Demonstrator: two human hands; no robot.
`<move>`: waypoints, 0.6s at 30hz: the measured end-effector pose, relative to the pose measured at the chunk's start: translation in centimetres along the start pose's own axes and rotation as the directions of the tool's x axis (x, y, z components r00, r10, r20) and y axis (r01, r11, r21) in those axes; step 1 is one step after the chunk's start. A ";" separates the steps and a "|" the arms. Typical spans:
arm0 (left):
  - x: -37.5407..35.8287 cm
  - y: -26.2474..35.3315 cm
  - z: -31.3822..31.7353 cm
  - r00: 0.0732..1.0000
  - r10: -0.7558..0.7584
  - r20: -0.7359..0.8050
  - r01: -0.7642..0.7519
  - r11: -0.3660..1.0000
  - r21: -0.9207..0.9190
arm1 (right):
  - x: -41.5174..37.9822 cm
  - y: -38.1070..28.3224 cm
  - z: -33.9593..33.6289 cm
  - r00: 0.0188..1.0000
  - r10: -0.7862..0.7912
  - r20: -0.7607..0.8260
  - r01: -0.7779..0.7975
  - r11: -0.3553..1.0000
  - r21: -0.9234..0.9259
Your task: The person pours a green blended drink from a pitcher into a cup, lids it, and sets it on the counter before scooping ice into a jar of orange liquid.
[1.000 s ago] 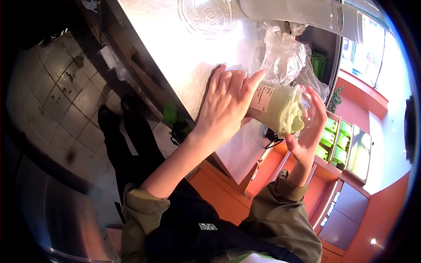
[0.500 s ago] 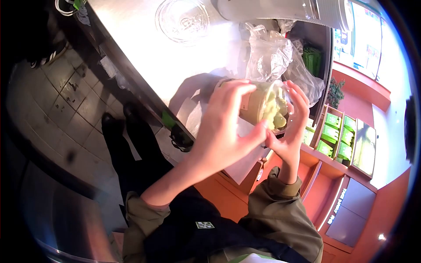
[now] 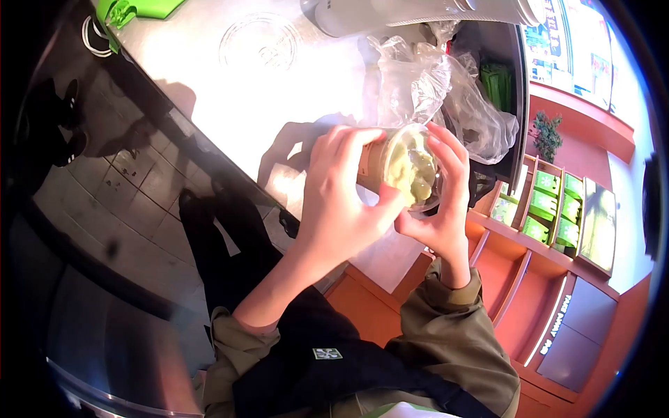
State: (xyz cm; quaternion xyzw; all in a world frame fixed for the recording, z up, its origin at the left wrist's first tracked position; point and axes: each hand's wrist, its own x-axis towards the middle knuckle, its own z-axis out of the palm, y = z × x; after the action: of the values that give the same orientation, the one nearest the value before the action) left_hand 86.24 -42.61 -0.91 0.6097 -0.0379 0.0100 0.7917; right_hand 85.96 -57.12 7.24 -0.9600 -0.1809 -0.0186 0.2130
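Note:
Between my two hands is a clear cup (image 3: 411, 174) tilted on its side, its open-looking end facing right, with pale green, lumpy contents showing through the clear plastic. My left hand (image 3: 341, 188) wraps round the cup's body from the left, thumb near the rim. Around the rim end curls my right hand (image 3: 446, 191), its fingers over the top and thumb below. A round clear lid (image 3: 258, 42) lies flat on the bright counter (image 3: 195, 76), up and left of the cup.
Crumpled clear plastic bags (image 3: 418, 83) lie just beyond the cup. White stacked cups (image 3: 418, 12) lie along the counter's far side. A green bag (image 3: 150, 7) is at the upper left. Another person's shoes (image 3: 73, 143) show on the floor. Shelves with green packages (image 3: 543, 202) stand at right.
The cup and both hands have shifted slightly left in view. More of the green bag at the upper left shows. Both hands still hold the cup.

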 end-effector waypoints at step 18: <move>4.5 -0.1 -1.4 0.907 -0.232 0.352 0.290 0.949 -0.124 | 0.3 0.6 -1.4 0.994 -0.041 0.101 0.035 0.998 0.059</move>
State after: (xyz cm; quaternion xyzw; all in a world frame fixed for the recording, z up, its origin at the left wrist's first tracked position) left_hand 90.79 -41.41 -1.03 0.5309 -0.0899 -0.2029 0.8178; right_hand 86.52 -58.14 8.26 -0.9496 -0.2103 0.0317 0.2304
